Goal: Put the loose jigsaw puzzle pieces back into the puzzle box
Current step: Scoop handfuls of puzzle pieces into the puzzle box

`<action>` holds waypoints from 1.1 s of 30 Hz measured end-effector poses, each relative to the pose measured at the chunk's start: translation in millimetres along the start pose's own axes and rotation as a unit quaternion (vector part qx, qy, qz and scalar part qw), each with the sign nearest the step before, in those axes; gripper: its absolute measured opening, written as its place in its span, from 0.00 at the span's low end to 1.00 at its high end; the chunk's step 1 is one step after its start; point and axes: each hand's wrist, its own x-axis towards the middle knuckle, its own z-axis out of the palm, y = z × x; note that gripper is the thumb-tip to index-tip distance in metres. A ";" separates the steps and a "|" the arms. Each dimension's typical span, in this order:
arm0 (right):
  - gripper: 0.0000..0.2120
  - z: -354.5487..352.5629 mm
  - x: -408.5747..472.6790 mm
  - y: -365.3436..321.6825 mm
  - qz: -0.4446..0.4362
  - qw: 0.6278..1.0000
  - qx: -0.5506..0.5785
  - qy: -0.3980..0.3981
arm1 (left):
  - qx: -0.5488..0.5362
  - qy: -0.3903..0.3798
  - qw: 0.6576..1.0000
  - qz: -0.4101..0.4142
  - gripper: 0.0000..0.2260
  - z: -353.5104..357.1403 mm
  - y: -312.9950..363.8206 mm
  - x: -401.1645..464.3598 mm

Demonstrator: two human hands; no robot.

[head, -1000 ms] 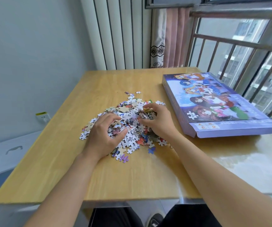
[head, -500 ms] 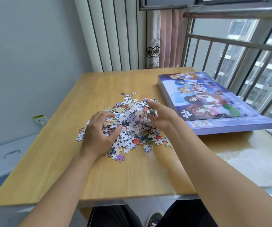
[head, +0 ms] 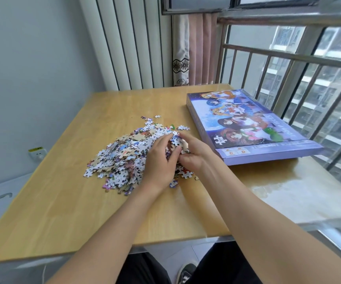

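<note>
Both hands sit on the right side of the puzzle pile (head: pixel 122 158), so pieces under them are hidden. Left hand (head: pixel 159 162) and right hand (head: pixel 194 154) meet w/ fingers curled in; a few pieces poke out at the top between them, but how many are held, or which hand has them, can't tell. Fingertips mostly buried. Box (head: pixel 245 124): lid closed, inside not visible; side lettering blurred, only A–D labels readable. Forearms cut off by bottom edge. Table (head: pixel 63 212) near-right corner washed out by glare.
</note>
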 end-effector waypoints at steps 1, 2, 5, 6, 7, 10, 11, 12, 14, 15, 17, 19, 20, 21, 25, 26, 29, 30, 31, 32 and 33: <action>0.13 -3.7 -1.8 -1.1 -0.012 1.000 -0.012 0.004 | 0.001 0.003 1.000 0.008 0.17 2.7 -0.4 -1.5; 0.09 -5.4 -2.2 -0.6 -0.019 0.999 -0.026 0.006 | 0.003 0.005 1.000 0.016 0.17 2.3 -2.0 -2.1; 0.04 -9.4 -5.0 0.0 -0.040 0.997 -0.058 0.020 | 0.005 -0.004 1.000 0.028 0.16 -1.1 -4.2 -0.7; 0.04 -10.5 -5.3 0.2 -0.047 0.997 -0.066 0.020 | -0.003 -0.004 1.000 0.024 0.16 -3.1 -4.6 -0.5; 0.05 -10.7 -6.1 -0.1 -0.052 0.996 -0.074 0.021 | -0.015 0.005 1.000 0.018 0.15 -5.5 -5.0 0.0; 0.05 -12.1 -13.7 -1.0 -0.057 0.996 -0.069 0.013 | -0.053 0.074 0.996 -0.014 0.10 -16.5 -7.2 1.7; 0.05 -14.0 -18.4 -1.4 -0.059 0.996 -0.066 0.011 | -0.055 0.092 0.994 -0.023 0.09 -20.2 -7.8 3.0; 0.04 -16.6 -23.5 -1.1 -0.063 0.996 -0.066 0.011 | -0.048 0.097 0.994 -0.029 0.09 -23.8 -9.1 4.8; 0.03 -23.4 -34.3 1.1 -0.064 0.995 -0.078 0.007 | -0.020 0.067 0.997 -0.025 0.11 -27.2 -11.5 9.4; 0.02 -29.0 -41.3 2.5 -0.061 0.995 -0.084 0.005 | -0.003 0.037 0.999 -0.016 0.13 -25.9 -10.5 9.6; 0.03 -37.9 -52.7 4.6 -0.055 0.995 -0.086 0.003 | 0.023 -0.008 1.000 0.007 0.16 -21.0 -7.8 11.6; 0.06 -50.3 -64.1 6.6 -0.061 0.995 -0.081 0.007 | 0.038 -0.041 0.998 0.027 0.18 -12.4 -1.2 9.8; 0.06 -55.6 -69.0 7.8 -0.063 0.995 -0.083 0.006 | 0.048 -0.058 0.996 0.038 0.19 -8.0 1.6 8.8; 0.05 -61.7 -74.3 9.6 -0.064 0.994 -0.086 0.004 | 0.056 -0.077 0.994 0.047 0.20 -3.4 4.7 7.1; 0.07 -87.5 -93.2 10.3 -0.066 0.993 -0.091 0.028 | 0.083 -0.134 0.984 0.084 0.22 15.3 20.1 -0.2; 0.10 -93.1 -96.4 7.8 -0.073 0.993 -0.087 0.035 | 0.085 -0.143 0.982 0.094 0.22 19.5 24.4 -0.2; 0.15 -108.6 -106.9 -6.9 -0.092 0.992 -0.070 0.058 | 0.081 -0.178 0.973 0.123 0.25 35.9 40.4 2.4; 0.14 -113.6 -110.8 -14.2 -0.099 0.991 -0.062 0.061 | 0.084 -0.193 0.969 0.130 0.26 43.6 47.8 4.2; 0.13 -117.1 -112.9 -19.7 -0.104 0.991 -0.054 0.065 | 0.090 -0.207 0.965 0.134 0.26 50.2 51.9 5.8; 0.11 -120.0 -115.3 -25.6 -0.111 0.990 -0.047 0.072 | 0.097 -0.213 0.963 0.136 0.24 56.9 56.6 8.0; 0.09 -122.9 -117.3 -31.7 -0.118 0.989 -0.040 0.081 | 0.095 -0.207 0.964 0.135 0.21 63.4 60.9 10.9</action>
